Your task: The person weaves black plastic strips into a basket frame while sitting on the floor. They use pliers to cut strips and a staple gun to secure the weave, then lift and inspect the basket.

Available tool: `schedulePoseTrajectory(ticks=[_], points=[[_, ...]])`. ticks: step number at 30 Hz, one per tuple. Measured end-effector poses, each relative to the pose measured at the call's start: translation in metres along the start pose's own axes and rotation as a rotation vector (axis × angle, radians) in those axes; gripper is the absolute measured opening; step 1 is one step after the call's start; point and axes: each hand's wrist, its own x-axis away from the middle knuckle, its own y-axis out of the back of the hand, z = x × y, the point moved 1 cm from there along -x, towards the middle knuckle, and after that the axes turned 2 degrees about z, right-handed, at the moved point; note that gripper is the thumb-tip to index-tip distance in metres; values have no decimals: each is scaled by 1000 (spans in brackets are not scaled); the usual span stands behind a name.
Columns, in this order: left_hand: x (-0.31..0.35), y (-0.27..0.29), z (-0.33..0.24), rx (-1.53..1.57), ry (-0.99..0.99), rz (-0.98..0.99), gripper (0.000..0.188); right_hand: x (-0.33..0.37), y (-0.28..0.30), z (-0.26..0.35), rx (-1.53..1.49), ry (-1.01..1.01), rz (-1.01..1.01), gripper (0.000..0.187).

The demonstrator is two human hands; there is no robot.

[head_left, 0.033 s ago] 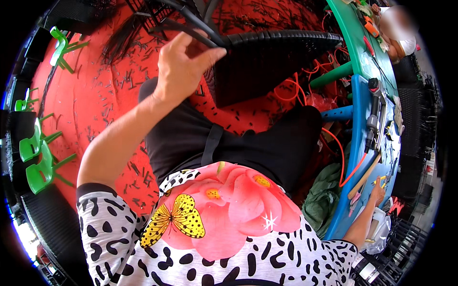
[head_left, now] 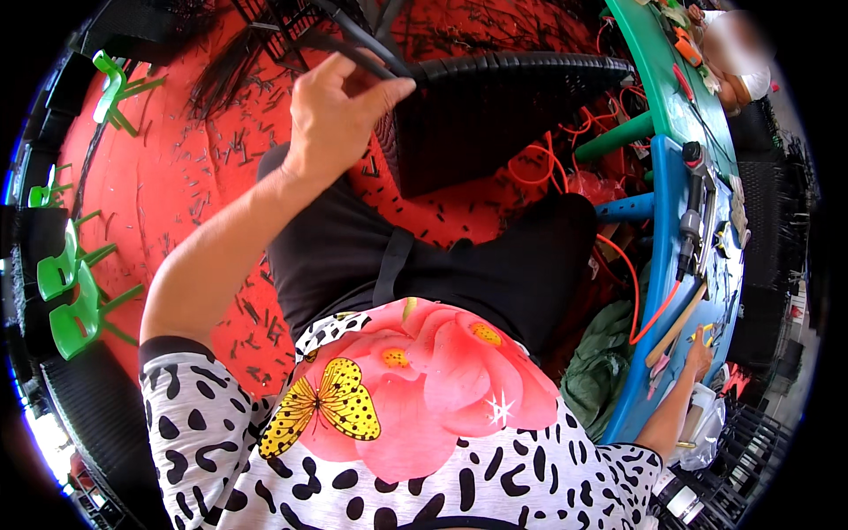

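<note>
A black woven furniture piece (head_left: pixel 477 115) with a wrapped upper edge and black tubular legs stands tilted in front of my lap. My left hand (head_left: pixel 336 115) is closed on one of its black legs (head_left: pixel 375 69), thumb lying along the near side and fingers curled behind. Far to the right, my right hand (head_left: pixel 699 357) is at the blue table, its fingers closed around what looks like a yellow-handled hand tool (head_left: pixel 706 334); its kind is too small to make out.
On the blue table (head_left: pixel 658 291) lie a grey-black power tool (head_left: pixel 692 212) with an orange hose and a wooden stick (head_left: pixel 676 327). A green table (head_left: pixel 632 26) adjoins it; another person (head_left: pixel 742 84) sits beyond. Black scraps litter the red floor (head_left: pixel 221 177). Green chairs (head_left: pixel 75 305) stand left.
My left hand has shifted very slightly up and left along with the black leg. My right hand stays at the same spot on the blue table.
</note>
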Motion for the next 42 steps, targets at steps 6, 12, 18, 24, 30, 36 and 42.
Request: schedulePoseTrajectory(ticks=[6,12,18,24,30,36,42], points=[[-11,9,-7,-199,-472,90,10,16,-2,7,87,17,98,90],[-26,20,-12,-313,-676,184,11,33,4,17,154,75,-13,83],[-29,18,-10,-314,-630,196,10,9,-13,8,168,228,-84,71],[-26,17,-27,-386,-519,209,5,12,3,31,11,549,-385,51],[-32,17,-42,-127,-188,308,8,86,50,151,-723,879,-101,34],[-37,21,-45,-32,-10,377,10,302,162,306,-1086,1653,402,22],[-44,17,-43,-5,27,370,8,397,209,389,-1136,1854,376,32]])
